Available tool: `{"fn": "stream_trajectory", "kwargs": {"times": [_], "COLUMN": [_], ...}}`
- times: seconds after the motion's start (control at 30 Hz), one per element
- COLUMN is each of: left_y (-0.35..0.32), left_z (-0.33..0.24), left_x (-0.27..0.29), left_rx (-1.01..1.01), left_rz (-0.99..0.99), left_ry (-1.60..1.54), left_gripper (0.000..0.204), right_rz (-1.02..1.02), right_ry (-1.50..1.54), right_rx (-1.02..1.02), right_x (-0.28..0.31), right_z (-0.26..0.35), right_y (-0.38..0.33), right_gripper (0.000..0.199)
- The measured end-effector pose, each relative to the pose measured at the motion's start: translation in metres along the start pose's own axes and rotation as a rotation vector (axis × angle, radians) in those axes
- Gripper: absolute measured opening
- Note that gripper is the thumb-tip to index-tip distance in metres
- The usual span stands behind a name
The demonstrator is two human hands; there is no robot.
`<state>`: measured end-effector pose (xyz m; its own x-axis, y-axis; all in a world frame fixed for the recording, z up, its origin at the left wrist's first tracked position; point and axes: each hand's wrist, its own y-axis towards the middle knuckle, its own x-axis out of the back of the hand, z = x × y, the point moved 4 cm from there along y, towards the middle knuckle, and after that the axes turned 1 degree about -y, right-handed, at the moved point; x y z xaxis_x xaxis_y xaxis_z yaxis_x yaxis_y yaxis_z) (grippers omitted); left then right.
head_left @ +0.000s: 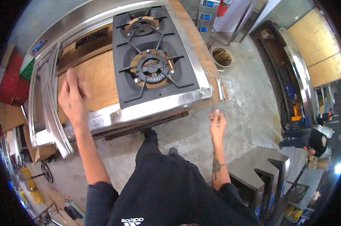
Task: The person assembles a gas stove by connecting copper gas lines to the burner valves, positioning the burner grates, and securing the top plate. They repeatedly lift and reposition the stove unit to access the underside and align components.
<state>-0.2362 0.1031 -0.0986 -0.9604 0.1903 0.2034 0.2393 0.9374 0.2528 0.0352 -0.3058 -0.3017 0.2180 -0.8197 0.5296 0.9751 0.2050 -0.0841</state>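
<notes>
Head view: L hand (pixel 73 100) is motion-blurred, fingers part curled, so can't tell if its grip is apart or together; it's over the brown board (pixel 97 79) seen thru the stove's open L section, contact unclear. R hand (pixel 217 126) is out past the stove's R front corner, fingers drawn in; too small to tell if that grip is clamped on anything. Stove (pixel 106 116) = wide s/steel frame right in front of the person, on a wood counter (pixel 190 30). Its R part carries a black hob plate (pixel 151 42) w/ 2 burners, front (pixel 152 68) & rear (pixel 142 27), each w/ black pan-support bars around it. Steel strips (pixel 51 109) lie across the L end, tips poking past the front edge. Wrenches (pixel 220 90) sit on the counter nr R hand; bucket (pixel 220 68) on the concrete floor (pixel 249 113) beyond. Farther out: angular steel pieces (pixel 246 165) by R forearm, co-worker in dark clothes (pixel 317 143) at far R, red crates (pixel 12 81) at far L.
</notes>
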Motion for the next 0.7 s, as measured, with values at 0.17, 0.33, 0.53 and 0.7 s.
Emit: {"fn": "stream_trajectory", "kwargs": {"times": [0.17,0.33,0.53,0.7], "left_y": [-0.223,-0.380,-0.371,-0.230], "left_z": [0.032,0.069,0.032,0.016], "left_x": [-0.063,-0.124,-0.089,-0.018], "left_rx": [0.145,1.169,0.996,-0.182], "left_rz": [0.575,0.610,0.837,0.365], "left_ry": [-0.267,-0.974,-0.842,0.306], "left_gripper": [0.034,0.056,0.057,0.031], "right_rz": [0.119,0.318,0.343,0.034], "right_ry": [0.024,0.034,-0.011,-0.055], "right_rx": [0.365,0.800,0.526,0.653], "right_x": [-0.005,0.001,-0.007,0.002], "right_z": [0.014,0.051,0.013,0.044], "right_y": [-0.104,-0.183,-0.134,-0.042], "right_gripper": [0.038,0.044,0.049,0.046]}}
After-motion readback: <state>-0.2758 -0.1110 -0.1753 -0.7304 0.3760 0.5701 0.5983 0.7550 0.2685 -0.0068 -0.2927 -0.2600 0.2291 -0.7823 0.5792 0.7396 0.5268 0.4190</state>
